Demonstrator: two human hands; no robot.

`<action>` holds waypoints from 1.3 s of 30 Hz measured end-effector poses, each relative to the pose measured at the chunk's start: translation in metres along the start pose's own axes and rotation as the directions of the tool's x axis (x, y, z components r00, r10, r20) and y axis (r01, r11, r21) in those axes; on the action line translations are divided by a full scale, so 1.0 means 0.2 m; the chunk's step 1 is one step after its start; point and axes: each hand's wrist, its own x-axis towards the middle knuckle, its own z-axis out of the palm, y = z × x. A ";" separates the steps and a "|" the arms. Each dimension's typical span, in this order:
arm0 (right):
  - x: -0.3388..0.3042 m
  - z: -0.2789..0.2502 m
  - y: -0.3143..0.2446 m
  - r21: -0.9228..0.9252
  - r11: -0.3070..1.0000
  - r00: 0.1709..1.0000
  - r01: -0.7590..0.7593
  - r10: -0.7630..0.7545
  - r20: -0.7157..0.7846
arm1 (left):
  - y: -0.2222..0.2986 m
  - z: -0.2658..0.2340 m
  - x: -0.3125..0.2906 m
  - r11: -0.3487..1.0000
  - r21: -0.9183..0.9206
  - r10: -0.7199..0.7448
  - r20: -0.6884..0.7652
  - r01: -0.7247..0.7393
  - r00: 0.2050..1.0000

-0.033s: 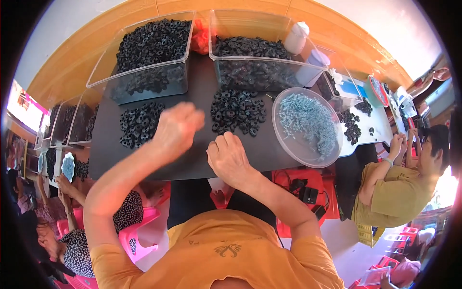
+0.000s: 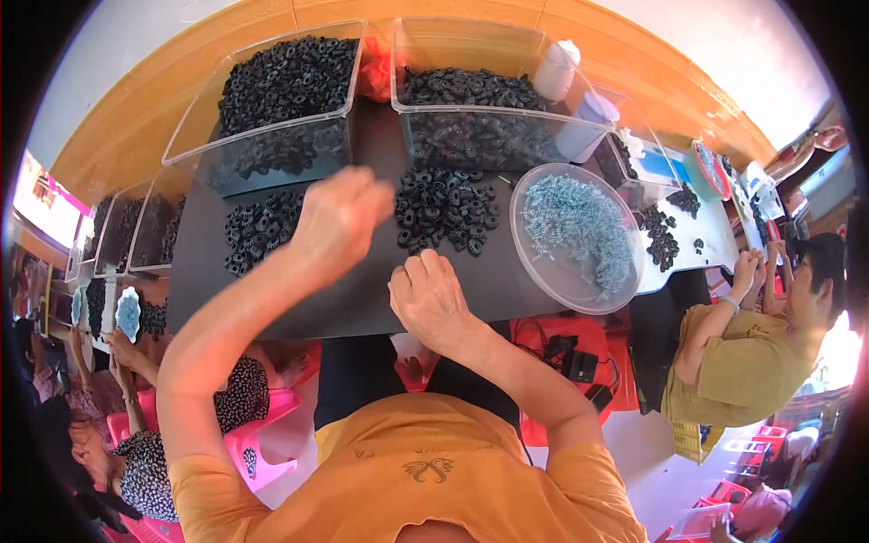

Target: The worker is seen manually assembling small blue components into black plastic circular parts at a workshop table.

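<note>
Black, moulded-looking parts (image 2: 444,213) lie in a loose pile on the dark tabletop (image 2: 371,312). Reference: 12 o'clock points away from the wearer. The pile is at 12 o'clock from the right hand (image 2: 427,291), near it but apart.

Handling (judged from appearance): each part is probably light, stiff and hardly fragile. The surface looks smooth, so some slip is likely. Recommended hold: lift one part from the near edge of the pile, thumb and forefinger on opposite sides of its outer rim, leaving the openings clear.

Right hand: fingers curled and pressed together, low over the tabletop near its front edge. The fingertips are hidden; whether they pinch a part cannot be told.

Left hand (image 2: 339,213): between 10 and 11 o'clock from the right, blurred, fingers bent inward. Whether they pinch anything cannot be told. A second pile (image 2: 258,231) of similar parts sits at its 9 o'clock.

Round tray (image 2: 548,267): at 3 o'clock from the first pile, holding small pale-blue pieces (image 2: 579,217), too fine to identify.

Bulk stock: clear bin (image 2: 471,45) at 12 o'clock beyond the first pile; another clear bin (image 2: 272,181) at 11 o'clock from the left hand. Both contain black parts.

Outermost: a co-worker in olive (image 2: 738,362) sits toward 4 o'clock.
</note>
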 end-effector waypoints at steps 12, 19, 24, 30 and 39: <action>-0.06 -0.03 0.03 0.112 0.988 0.988 -0.105 0.116 -0.101 | -0.05 0.07 0.51 0.757 0.532 0.470 -0.037 -0.380 0.882; -0.04 -0.06 0.03 -0.044 0.998 0.999 -0.041 0.041 0.002 | 0.17 -0.04 0.17 0.790 0.384 0.442 0.181 -0.477 0.878; -0.07 0.01 0.03 -0.009 1.000 0.995 -0.004 0.003 -0.099 | 0.22 -0.05 0.01 0.836 0.302 0.426 0.166 -0.458 0.889; -0.08 -0.05 0.10 0.226 0.934 0.935 -0.279 0.317 -0.157 | 0.26 -0.07 -0.14 0.856 0.181 0.453 0.186 -0.484 0.872; 0.15 -0.14 -0.10 0.490 0.814 0.897 -0.310 0.422 -0.133 | 0.36 0.06 -0.22 0.736 -0.015 0.656 0.266 -0.677 0.706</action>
